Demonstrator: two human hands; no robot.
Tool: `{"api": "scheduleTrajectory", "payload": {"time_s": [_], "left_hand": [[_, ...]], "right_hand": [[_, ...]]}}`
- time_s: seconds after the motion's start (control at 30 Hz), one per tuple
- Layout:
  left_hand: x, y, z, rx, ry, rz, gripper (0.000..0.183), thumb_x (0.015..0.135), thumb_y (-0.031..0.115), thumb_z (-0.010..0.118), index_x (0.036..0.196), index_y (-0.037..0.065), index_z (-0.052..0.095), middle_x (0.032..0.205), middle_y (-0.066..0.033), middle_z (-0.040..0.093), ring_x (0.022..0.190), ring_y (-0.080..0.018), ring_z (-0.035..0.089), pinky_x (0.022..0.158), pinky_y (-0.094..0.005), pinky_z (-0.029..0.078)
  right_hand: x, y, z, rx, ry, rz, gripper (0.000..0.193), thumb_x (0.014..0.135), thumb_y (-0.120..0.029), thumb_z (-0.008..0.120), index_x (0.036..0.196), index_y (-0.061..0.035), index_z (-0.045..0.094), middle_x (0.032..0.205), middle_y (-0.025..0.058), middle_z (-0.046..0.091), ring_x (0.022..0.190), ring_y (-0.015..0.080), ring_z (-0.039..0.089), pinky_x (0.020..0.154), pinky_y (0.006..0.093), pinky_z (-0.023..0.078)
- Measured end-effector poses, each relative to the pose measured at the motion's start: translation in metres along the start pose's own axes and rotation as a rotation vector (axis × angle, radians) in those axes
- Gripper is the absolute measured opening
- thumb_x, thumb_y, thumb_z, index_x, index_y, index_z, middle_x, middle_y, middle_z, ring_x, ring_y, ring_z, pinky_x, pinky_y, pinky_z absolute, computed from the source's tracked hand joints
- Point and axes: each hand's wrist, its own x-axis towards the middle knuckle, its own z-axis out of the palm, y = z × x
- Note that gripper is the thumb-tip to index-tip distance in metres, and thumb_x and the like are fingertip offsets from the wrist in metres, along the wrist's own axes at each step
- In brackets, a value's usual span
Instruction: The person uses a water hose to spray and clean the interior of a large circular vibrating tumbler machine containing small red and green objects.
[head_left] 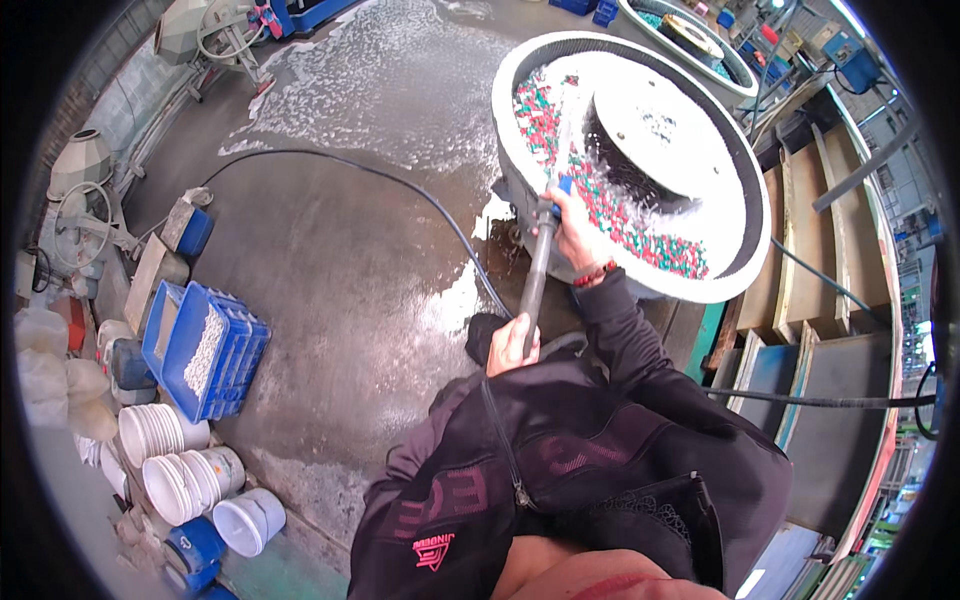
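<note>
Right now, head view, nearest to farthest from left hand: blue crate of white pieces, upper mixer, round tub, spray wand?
1. Spray wand: gripped by the left hand.
2. Round tub: ahead, right.
3. Blue crate: out left.
4. Upper mixer: far ahead, left.

One grey pipe (537, 283) was in the left grip (512, 347) and right grip (576, 234); ahead of them were two round tubs (715, 195), and far left two mixers (183, 38).

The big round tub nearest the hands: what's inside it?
The tub holds many small red, green and pale pieces around a wide white hub, with water splashing among them. What lies beneath the pieces is covered.
</note>
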Motion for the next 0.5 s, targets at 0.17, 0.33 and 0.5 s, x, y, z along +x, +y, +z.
{"api": "scheduleTrajectory", "payload": {"time_s": [0.17,0.33,0.5], "left_hand": [[0.024,0.026,-0.025,0.309,0.109,0.13,0.037,0.088,0.037,0.043,0.071,0.004,0.049,0.057,0.0005,0.042,0.047,-0.0057,0.038,0.043,-0.0211,0.029],[0.09,0.051,-0.082,0.941,-0.137,0.881,0.025,0.076,-0.005,0.047,0.098,0.005,0.043,0.062,-0.0071,0.044,0.049,-0.015,0.044,0.042,-0.0263,0.035],[0.147,0.15,-0.083,0.37,-0.256,-0.071,0.028,0.088,0.029,0.04,0.078,0.003,0.043,0.053,-0.0011,0.037,0.04,-0.0082,0.037,0.037,-0.025,0.028]], "right_hand": [[0.017,0.006,0.027,0.095,0.144,-0.107,0.022,0.075,-0.007,0.051,0.094,-0.0113,0.04,0.074,0.0049,0.048,0.051,0.0142,0.048,0.037,0.0298,0.046],[0.079,0.01,0.04,-0.019,0.189,-0.123,0.023,0.074,-0.012,0.054,0.093,-0.0088,0.041,0.069,0.0067,0.048,0.051,0.0185,0.052,0.039,0.0326,0.048],[0.141,-0.003,0.051,-0.016,0.287,-0.076,0.019,0.074,-0.014,0.055,0.086,-0.0073,0.042,0.066,0.0065,0.048,0.049,0.0188,0.052,0.04,0.0322,0.049]]}}
